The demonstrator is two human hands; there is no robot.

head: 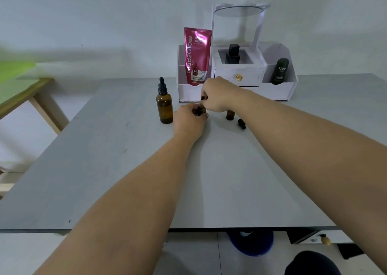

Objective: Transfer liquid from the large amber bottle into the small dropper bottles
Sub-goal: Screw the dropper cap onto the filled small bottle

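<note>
A: Where is the large amber bottle (164, 107)?
B: It stands upright on the grey table (104, 170), dropper cap fitted, just left of both hands.
A: Left hand (188, 122)?
B: Its fingers are curled round a small dropper bottle (201, 110), gripping the body.
A: Right hand (217, 95)?
B: It is directly above, fingertips pinching that bottle's top.
A: Further right?
B: A second small bottle (230, 114) stands uncapped, and a loose dropper cap (241, 123) lies beside it. A white organizer (238, 75) stands behind.
</note>
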